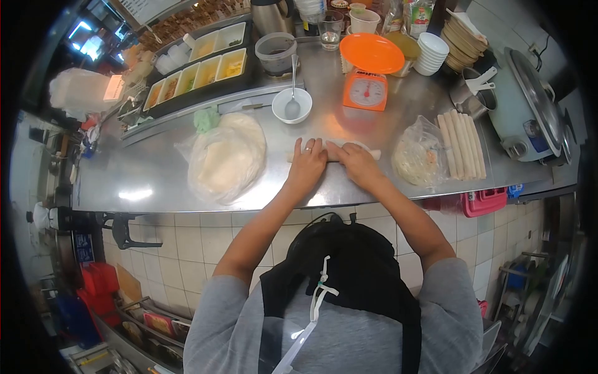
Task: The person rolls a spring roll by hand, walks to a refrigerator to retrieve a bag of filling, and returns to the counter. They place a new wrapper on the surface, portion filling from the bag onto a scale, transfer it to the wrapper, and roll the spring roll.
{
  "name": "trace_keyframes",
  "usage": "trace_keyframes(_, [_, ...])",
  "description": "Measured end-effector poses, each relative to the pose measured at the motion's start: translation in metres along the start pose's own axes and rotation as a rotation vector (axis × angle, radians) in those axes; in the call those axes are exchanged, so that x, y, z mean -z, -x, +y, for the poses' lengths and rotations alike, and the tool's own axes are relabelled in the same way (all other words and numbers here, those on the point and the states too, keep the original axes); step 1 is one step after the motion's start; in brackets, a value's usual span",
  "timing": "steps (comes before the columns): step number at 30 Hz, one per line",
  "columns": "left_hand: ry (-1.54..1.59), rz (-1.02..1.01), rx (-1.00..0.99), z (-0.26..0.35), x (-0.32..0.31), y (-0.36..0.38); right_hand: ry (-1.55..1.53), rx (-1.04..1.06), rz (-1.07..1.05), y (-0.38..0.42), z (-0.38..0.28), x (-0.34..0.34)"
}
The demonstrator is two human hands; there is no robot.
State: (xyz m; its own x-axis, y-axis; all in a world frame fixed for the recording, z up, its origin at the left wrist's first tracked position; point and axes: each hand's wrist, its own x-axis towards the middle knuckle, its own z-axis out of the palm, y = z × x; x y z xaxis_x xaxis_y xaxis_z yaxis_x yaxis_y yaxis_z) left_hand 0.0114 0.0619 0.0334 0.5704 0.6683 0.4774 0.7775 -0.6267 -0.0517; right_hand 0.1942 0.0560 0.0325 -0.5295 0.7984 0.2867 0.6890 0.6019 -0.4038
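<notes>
On the steel worktop, a pale spring roll (pixel 375 154) lies crosswise in front of me, its thin wrapper showing at both ends. The fingers of my left hand (pixel 308 163), one with a ring, curl over its left part. My right hand (pixel 356 163) presses on the right part, fingers close to those of the left. To the left rests a stack of round wrappers (pixel 225 163) in a clear plastic bag. On the right are a clear bag of pale shredded filling (pixel 414 159) and several finished rolls (pixel 461 146) side by side. Beyond my hands stands a white bowl (pixel 283 114) with a spoon (pixel 293 107).
An orange scale (pixel 366 93) stands at the back, near stacked white bowls (pixel 431 55). Ingredient trays (pixel 193 78) line the back left, with a lidded tub (pixel 276 55) beside them. A large cooker (pixel 526 109) occupies the right end. The worktop's front edge (pixel 261 210) is close to me.
</notes>
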Motion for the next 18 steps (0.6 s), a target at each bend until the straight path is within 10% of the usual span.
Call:
trace_keyframes(6, [-0.071, -0.440, 0.022, -0.006, -0.001, -0.010, 0.059, -0.080, -0.046, -0.009, -0.008, 0.010])
trace_keyframes(10, [-0.009, -0.077, -0.005, -0.010, -0.005, -0.008, 0.240, 0.004, 0.008, -0.014, 0.003, 0.002])
trace_keyframes(18, [-0.060, -0.514, 0.020, -0.018, 0.002, -0.027, 0.237, -0.061, 0.002, -0.018, 0.010, -0.001])
